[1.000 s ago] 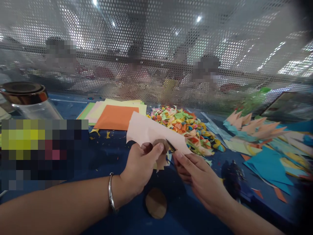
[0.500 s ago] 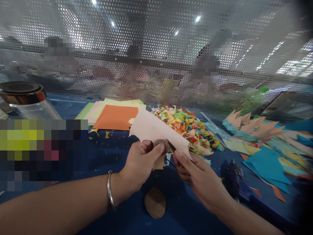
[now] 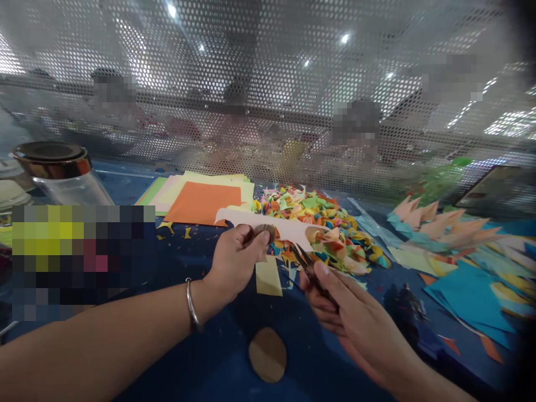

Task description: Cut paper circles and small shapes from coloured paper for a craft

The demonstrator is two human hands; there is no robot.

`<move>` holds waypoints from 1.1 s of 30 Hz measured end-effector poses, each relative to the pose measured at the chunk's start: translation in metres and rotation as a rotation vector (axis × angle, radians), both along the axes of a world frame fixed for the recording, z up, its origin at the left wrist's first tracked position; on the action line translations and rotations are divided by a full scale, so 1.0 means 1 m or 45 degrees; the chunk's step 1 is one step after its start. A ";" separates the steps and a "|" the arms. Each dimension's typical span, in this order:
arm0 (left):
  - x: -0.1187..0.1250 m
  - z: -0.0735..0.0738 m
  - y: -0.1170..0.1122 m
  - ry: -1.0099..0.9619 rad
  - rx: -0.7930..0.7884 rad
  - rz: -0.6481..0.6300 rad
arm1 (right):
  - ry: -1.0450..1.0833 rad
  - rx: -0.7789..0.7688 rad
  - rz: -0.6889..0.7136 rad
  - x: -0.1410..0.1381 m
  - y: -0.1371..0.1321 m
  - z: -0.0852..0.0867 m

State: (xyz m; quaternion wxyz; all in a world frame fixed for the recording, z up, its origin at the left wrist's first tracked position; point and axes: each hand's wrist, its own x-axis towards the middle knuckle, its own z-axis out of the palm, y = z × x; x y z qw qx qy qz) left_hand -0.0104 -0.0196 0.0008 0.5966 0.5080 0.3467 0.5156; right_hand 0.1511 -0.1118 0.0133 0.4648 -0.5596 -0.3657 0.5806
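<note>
My left hand [image 3: 237, 259], a metal bangle on its wrist, is closed on a pale pink paper sheet [image 3: 288, 226] with a small brown disc [image 3: 263, 231] pinched against it. The sheet lies nearly flat, stretching right over the scrap pile. My right hand [image 3: 347, 312] is closed on small dark scissors [image 3: 305, 262], blades apart, just below and right of the sheet. A yellow paper piece [image 3: 268, 276] lies on the blue table between my hands.
A brown cardboard disc [image 3: 267, 354] lies near the front. A stack of coloured sheets [image 3: 201, 201] topped by orange, a pile of colourful scraps [image 3: 326, 226], folded peach and teal shapes [image 3: 439, 223], a lidded glass jar [image 3: 58, 170] and a perforated metal screen [image 3: 268, 100] surround the work spot.
The pink sheet has tipped down from upright to nearly flat and moved away. My right hand with the scissors has drawn back from the sheet. A yellow piece now lies on the table.
</note>
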 end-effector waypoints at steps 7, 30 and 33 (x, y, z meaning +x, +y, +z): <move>-0.005 0.007 -0.006 0.361 0.301 0.042 | -0.086 0.068 0.007 0.007 -0.002 0.008; 0.005 0.011 -0.024 -0.063 -0.211 -0.317 | -0.242 0.042 0.062 0.012 0.005 0.005; 0.006 0.012 -0.025 -0.100 -0.318 -0.326 | -0.243 0.050 0.067 0.013 0.005 0.002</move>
